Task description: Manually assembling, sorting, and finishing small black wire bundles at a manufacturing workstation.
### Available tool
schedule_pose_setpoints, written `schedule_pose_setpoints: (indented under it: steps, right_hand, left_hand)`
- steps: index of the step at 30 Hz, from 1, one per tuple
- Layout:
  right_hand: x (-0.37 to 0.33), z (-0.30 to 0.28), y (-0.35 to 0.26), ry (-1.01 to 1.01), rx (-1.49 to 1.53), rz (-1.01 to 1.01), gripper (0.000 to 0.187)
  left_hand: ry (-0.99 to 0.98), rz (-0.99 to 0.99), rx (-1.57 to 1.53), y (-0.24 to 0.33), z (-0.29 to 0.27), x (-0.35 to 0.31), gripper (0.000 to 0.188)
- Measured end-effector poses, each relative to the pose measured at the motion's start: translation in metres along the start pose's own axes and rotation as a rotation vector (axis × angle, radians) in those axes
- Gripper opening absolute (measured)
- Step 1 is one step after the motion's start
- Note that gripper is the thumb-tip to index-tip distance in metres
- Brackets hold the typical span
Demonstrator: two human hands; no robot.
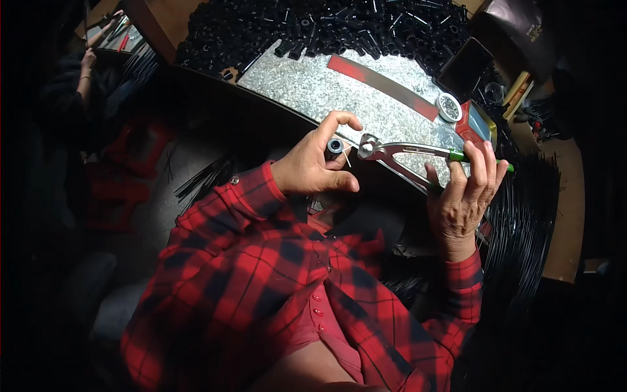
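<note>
My left hand (307, 160) is at the near edge of the metal sheet. Its thumb and index finger are spread apart, while a short black tubular part (335, 146) with a pale ring at its end sits against the other fingers, which are partly hidden. A thin white sliver (347, 156) shows beside that part. Pincers (390, 151) with green-sleeved handles are in my right hand (465, 186), fingers over one handle and thumb on the inner side. The pincers' jaws point left, close to the black part but apart from it.
Behind the speckled metal sheet (287, 78) rises a heap of black parts (307, 29). A red-and-grey strip (382, 85), a round white dish (449, 106) and a red box (471, 124) lie on it. Black rods (522, 215) stand at right. Another person's arm (85, 75) shows far left.
</note>
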State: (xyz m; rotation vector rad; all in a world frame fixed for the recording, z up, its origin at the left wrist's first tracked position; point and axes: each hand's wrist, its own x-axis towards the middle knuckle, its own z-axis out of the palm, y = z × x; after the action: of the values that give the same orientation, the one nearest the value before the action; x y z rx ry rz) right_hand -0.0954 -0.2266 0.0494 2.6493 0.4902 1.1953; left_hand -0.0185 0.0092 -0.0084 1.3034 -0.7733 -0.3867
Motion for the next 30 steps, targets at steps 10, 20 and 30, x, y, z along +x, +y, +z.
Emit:
schedule_pose_setpoints:
  steps: [10,20,30]
  right_hand:
    - [-0.01,0.009,-0.008,-0.134,-0.018,-0.007,0.013]
    - [-0.014,0.009,-0.01,-0.168,0.028,-0.018,0.007]
    - [-0.021,-0.005,-0.018,-0.2,0.039,-0.091,0.026]
  left_hand:
    - [0.264,0.045,0.068,-0.015,0.018,0.002,0.059]
    - [0.355,-0.042,0.14,-0.013,0.025,0.001,0.049]
    - [0.378,-0.059,0.12,-0.014,0.024,-0.01,0.043]
